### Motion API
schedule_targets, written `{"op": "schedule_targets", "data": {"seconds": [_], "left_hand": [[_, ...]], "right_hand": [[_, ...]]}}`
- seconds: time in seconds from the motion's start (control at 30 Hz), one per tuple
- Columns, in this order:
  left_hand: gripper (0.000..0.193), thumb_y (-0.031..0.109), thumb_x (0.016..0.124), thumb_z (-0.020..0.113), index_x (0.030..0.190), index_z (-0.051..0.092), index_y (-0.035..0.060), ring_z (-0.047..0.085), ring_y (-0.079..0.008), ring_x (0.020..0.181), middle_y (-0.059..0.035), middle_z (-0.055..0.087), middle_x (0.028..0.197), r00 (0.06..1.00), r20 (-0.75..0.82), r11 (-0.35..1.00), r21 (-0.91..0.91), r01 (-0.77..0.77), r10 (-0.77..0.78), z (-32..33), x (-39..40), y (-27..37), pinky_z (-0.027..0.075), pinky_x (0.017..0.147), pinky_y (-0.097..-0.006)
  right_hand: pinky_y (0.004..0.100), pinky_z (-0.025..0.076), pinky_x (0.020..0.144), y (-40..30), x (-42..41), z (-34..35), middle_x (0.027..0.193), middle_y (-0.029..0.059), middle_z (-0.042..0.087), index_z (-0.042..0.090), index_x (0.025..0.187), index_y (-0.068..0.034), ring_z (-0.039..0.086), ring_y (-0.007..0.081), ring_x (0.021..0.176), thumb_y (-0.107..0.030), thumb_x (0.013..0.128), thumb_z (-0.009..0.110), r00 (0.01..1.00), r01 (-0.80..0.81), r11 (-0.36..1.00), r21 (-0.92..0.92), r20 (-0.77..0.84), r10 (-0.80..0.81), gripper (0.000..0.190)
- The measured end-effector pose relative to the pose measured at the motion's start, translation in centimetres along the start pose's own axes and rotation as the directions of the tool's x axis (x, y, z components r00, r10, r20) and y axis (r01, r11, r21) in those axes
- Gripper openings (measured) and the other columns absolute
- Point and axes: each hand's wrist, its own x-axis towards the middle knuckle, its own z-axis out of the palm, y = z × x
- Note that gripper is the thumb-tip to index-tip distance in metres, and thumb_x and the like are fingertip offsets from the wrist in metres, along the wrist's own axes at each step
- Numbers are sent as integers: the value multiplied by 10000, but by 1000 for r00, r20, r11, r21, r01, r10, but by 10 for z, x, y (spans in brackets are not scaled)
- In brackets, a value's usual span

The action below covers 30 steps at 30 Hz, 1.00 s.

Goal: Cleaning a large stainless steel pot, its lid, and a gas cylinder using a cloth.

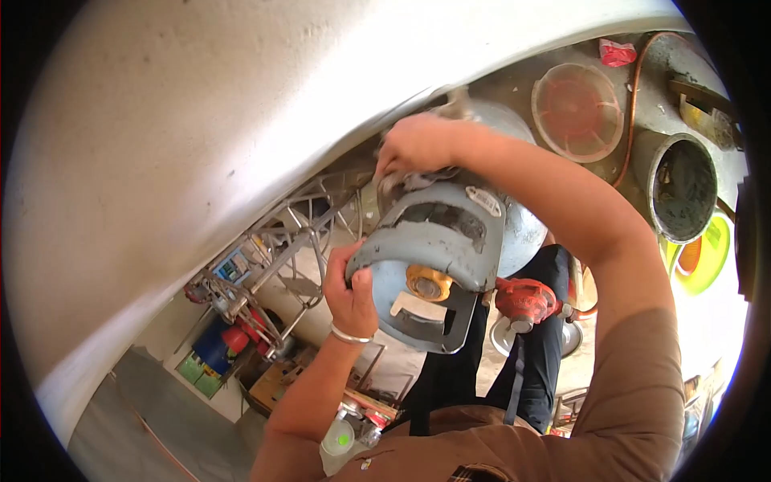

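Note:
A grey gas cylinder (pixel 521 235) stands before me, its metal collar (pixel 421 247) towards me. My left hand (pixel 352 292) grips the collar's left rim, thumb on the inside. Within the collar sits a yellow-orange valve knob (pixel 429 283). A red gas regulator (pixel 525 301) with a hose is attached at the collar's right side. My right hand (pixel 418 144) reaches over the far side of the cylinder, fingers closed on a grey rag (pixel 409 181) that lies against the metal. This hand is blurred, and part of the rag is hidden behind the collar.
A pale wall (pixel 211 138) runs close along the left and far side. Metal racks (pixel 295 241) stand to the left. On the right are a round plastic lid (pixel 578 111), a dark bucket (pixel 683 187), an orange hose (pixel 629 114) and a green basin (pixel 711 253).

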Motion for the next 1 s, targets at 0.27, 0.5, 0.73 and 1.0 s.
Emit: {"op": "schedule_targets", "data": {"seconds": [0.27, 0.5, 0.73, 1.0], "left_hand": [[569, 462, 951, 437, 1139, 510, -70, 479, -128, 798, -60, 558, 898, 999, -31, 999, 13, -43, 44, 3, -3, -6, 410, 714, -269], [511, 459, 957, 435, 1064, 532, -32, 522, -179, 844, -105, 566, 928, 999, -50, 1000, 0, -20, 20, 13, -1, 11, 423, 777, -304], [599, 398, 970, 418, 1215, 445, -148, 558, -282, 933, -213, 589, 1042, 998, -59, 986, 166, 24, -14, 9, -5, -1, 430, 849, -363], [612, 506, 951, 407, 1107, 526, -74, 568, -292, 873, -191, 610, 956, 994, -98, 971, 239, -16, 40, 11, -2, 15, 434, 805, -377]], "right_hand": [[423, 410, 996, -12, -133, 35, 1274, 56, 574, 567, 1218, -82, 534, 273, 1178, -118, 866, 535, 801, -153, 976, -153, -598, 32, 355], [434, 334, 1062, -33, -188, 55, 1399, 128, 442, 395, 1382, -90, 400, 319, 1306, -129, 892, 493, 795, -303, 950, -80, -571, 205, 501], [426, 418, 971, 3, -109, 25, 1227, 158, 565, 441, 1332, -87, 526, 330, 1138, -151, 906, 509, 770, -251, 963, 100, -583, 261, 436], [422, 403, 1030, -46, -248, 80, 1290, 88, 555, 518, 1255, -94, 473, 300, 1249, -56, 778, 613, 829, -107, 994, -8, -552, 85, 488]]}}
